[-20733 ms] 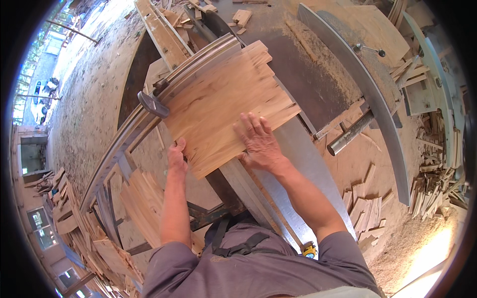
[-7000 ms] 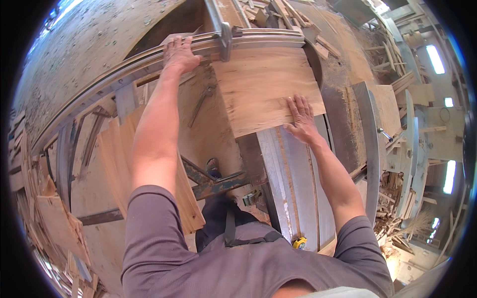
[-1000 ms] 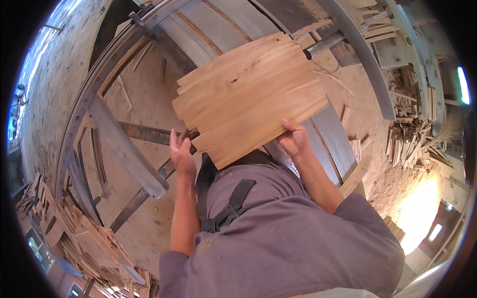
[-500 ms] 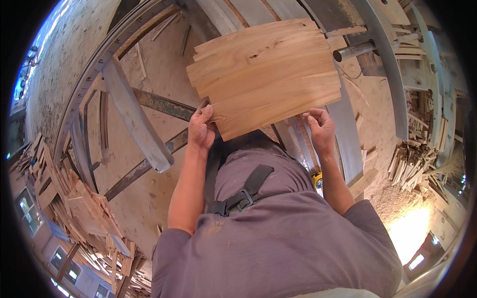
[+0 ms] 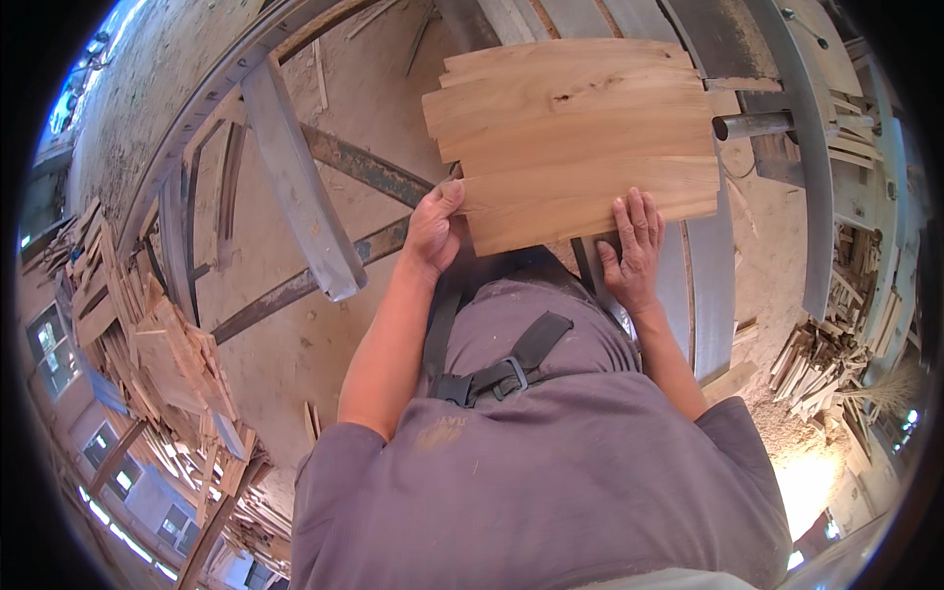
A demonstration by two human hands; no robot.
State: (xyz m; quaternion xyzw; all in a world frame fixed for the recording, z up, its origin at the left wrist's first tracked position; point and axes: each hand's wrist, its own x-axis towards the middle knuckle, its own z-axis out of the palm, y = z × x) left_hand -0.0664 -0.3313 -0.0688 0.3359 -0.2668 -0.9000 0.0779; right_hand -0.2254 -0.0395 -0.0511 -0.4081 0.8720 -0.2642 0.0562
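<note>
A pale wooden panel (image 5: 580, 138), made of several strips with stepped, uneven ends, lies in front of my body over a grey metal machine bed (image 5: 710, 285). My left hand (image 5: 435, 226) is closed on the panel's near left edge, thumb on top; its other fingers are largely hidden. On the near right part of the panel rests my right hand (image 5: 634, 251), its fingers stretched out over the top face and the thumb apart. Small dark knots mark the panel's far half.
A metal pipe (image 5: 752, 125) sticks out just right of the panel, beside a long steel rail (image 5: 808, 197). To the left stand a grey metal beam (image 5: 305, 187) and angled frame bars. Scrap wood is heaped at left (image 5: 182, 359) and right (image 5: 808, 372).
In the picture, the panel and my left hand sit farther right than before. My right hand has gone from curled beside the panel to lying on it with fingers extended.
</note>
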